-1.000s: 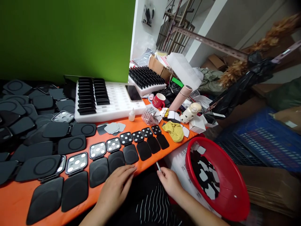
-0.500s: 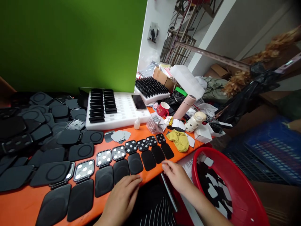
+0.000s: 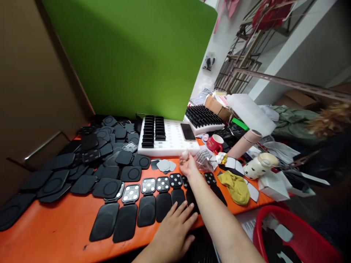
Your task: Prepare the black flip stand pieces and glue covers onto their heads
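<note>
My right hand (image 3: pixel 188 165) reaches over the row to the front of the white foam tray (image 3: pixel 170 148), its fingers closed round a small white bottle (image 3: pixel 185 154). Near the table's front edge, my left hand (image 3: pixel 177 228) lies with spread fingers, the tips at the black pads, holding nothing. A row of opened black cases (image 3: pixel 124 223) runs along the edge; their upper halves show silver or white dots (image 3: pixel 131 193). Some are hidden under my right forearm. Grey rounded plates (image 3: pixel 165 165) lie left of my right hand.
Many dark pads (image 3: pixel 106 187) are heaped at the left. A phone (image 3: pixel 188 132) rests on the foam tray. To the right are a red mug (image 3: pixel 215 142), a pink bottle (image 3: pixel 245 143), a yellow cloth (image 3: pixel 236 187) and a red tub (image 3: pixel 257 233).
My right hand has moved from the table's front edge to the small bottle and taken hold of it. My left hand has spread its fingers over the pads' edge. The view has shifted left.
</note>
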A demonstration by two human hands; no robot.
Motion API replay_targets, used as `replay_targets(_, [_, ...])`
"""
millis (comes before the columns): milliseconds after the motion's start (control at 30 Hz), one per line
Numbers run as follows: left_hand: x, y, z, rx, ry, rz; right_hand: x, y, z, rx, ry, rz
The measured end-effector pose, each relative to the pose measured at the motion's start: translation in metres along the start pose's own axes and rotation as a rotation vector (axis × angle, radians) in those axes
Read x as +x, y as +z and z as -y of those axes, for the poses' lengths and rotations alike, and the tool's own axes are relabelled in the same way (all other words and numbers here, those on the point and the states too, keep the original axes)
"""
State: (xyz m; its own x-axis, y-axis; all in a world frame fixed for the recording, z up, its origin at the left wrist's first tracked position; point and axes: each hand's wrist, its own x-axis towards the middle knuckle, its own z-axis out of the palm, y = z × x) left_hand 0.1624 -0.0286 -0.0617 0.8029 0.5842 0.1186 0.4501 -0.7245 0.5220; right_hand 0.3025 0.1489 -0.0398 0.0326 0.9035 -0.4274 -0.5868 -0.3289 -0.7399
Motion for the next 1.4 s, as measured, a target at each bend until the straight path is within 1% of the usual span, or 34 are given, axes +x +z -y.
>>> replay_targets(100, [-0.004,-0.003,0.0,-0.043,-0.043,-0.039,-0.018,-0.012,-0.007,0.076,0.032,-0.004])
replay_targets(200, [-0.004,-0.003,-0.001,-0.089,-0.068,-0.062,-0.049,-0.026,-0.012,0.126,0.048,-0.002])
replay_targets(333, [-0.006,-0.005,-0.003,-0.142,-0.067,-0.116,-0.089,-0.056,-0.008,0.191,-0.021,-0.061])
replay_targets(433, [-0.016,-0.017,0.004,-0.063,-0.083,-0.183,-0.107,-0.083,-0.002,0.261,-0.081,-0.126])
replay_targets(500, [-0.027,-0.031,0.019,0.077,-0.152,-0.238,-0.113,-0.099,0.001,0.295,-0.108,-0.163])
replay_targets(533, [-0.034,-0.039,0.029,0.167,-0.23,-0.271,-0.115,-0.105,0.002,0.299,-0.114,-0.178])
replay_targets(567, [-0.04,-0.047,0.04,0.27,-0.324,-0.292,-0.116,-0.109,0.001,0.298,-0.118,-0.193])
replay_targets(600, [-0.046,-0.055,0.051,0.315,-0.389,-0.307,-0.116,-0.112,0.001,0.294,-0.118,-0.207])
replay_targets(667, [-0.053,-0.068,0.07,0.39,-0.486,-0.32,-0.114,-0.114,-0.002,0.281,-0.125,-0.227])
replay_targets(700, [-0.054,-0.072,0.077,0.415,-0.511,-0.317,-0.113,-0.112,-0.004,0.277,-0.127,-0.231])
replay_targets(800, [-0.052,-0.077,0.088,0.485,-0.528,-0.275,-0.111,-0.105,-0.009,0.284,-0.116,-0.231])
replay_targets(900, [-0.044,-0.076,0.09,0.523,-0.508,-0.22,-0.109,-0.102,-0.009,0.273,-0.118,-0.234])
replay_targets(967, [-0.039,-0.077,0.09,0.532,-0.489,-0.191,-0.108,-0.106,-0.004,0.207,-0.151,-0.264])
replay_targets(1067, [-0.028,-0.084,0.093,0.525,-0.429,-0.15,-0.1,-0.119,0.009,0.1,-0.25,-0.362])
replay_targets(1167, [-0.018,-0.091,0.099,0.514,-0.35,-0.118,-0.088,-0.134,0.023,0.043,-0.425,-0.494])
replay_targets(1233, [-0.015,-0.094,0.103,0.516,-0.329,-0.095,-0.078,-0.141,0.028,-0.003,-0.55,-0.587])
replay_targets(1300, [-0.016,-0.093,0.106,0.522,-0.351,-0.074,-0.068,-0.145,0.028,-0.069,-0.645,-0.66])
replay_targets(1400, [-0.024,-0.087,0.11,0.525,-0.424,-0.071,-0.057,-0.149,0.024,-0.196,-0.719,-0.718])
